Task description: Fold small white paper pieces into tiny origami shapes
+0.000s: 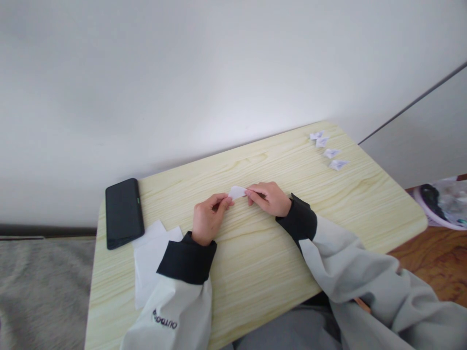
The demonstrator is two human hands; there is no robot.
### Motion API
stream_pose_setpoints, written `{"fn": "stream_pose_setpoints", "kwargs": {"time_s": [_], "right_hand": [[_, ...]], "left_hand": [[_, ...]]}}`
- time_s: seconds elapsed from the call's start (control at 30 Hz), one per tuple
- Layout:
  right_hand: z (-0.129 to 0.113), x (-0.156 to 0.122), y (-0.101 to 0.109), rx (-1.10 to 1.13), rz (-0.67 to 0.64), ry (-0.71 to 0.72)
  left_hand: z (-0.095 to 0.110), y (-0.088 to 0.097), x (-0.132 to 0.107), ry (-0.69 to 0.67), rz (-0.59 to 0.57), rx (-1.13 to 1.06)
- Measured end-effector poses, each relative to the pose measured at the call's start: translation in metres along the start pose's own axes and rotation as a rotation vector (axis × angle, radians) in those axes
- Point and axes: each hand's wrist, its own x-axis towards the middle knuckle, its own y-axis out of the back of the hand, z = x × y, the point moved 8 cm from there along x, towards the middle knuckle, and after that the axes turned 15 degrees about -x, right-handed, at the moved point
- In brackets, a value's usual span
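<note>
A small white folded paper piece (237, 192) is pinched between both my hands above the middle of the light wooden table (255, 262). My left hand (208, 218) grips its left end with curled fingers. My right hand (268, 198) holds its right end, fingers pressed together. Both wrists rest on the tabletop.
A black phone (123, 212) lies at the table's back left corner. White paper sheets (149, 265) lie under my left sleeve. Several small folded paper shapes (330, 151) sit in a row at the back right. A wall runs behind the table; a bowl-like item (443, 204) sits to the right.
</note>
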Motion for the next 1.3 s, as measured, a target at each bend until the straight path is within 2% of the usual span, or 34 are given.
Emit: {"fn": "stream_pose_setpoints", "kwargs": {"time_s": [0.23,0.47,0.6,1.0,1.3], "right_hand": [[0.000,0.000,0.000,0.013,0.000,-0.009],[-0.002,-0.001,0.001,0.055,-0.012,0.027],[-0.003,-0.001,0.003,0.062,-0.002,0.045],[-0.006,0.002,-0.005,-0.076,-0.019,0.083],[0.004,0.001,0.001,0.034,0.018,-0.060]], "left_hand": [[-0.001,-0.001,0.000,0.011,-0.011,-0.051],[0.000,-0.011,-0.002,-0.004,-0.159,-0.053],[0.003,-0.013,-0.002,-0.002,-0.196,-0.013],[0.005,-0.012,-0.002,-0.004,-0.165,-0.007],[0.009,-0.009,-0.002,0.019,-0.120,-0.056]]}}
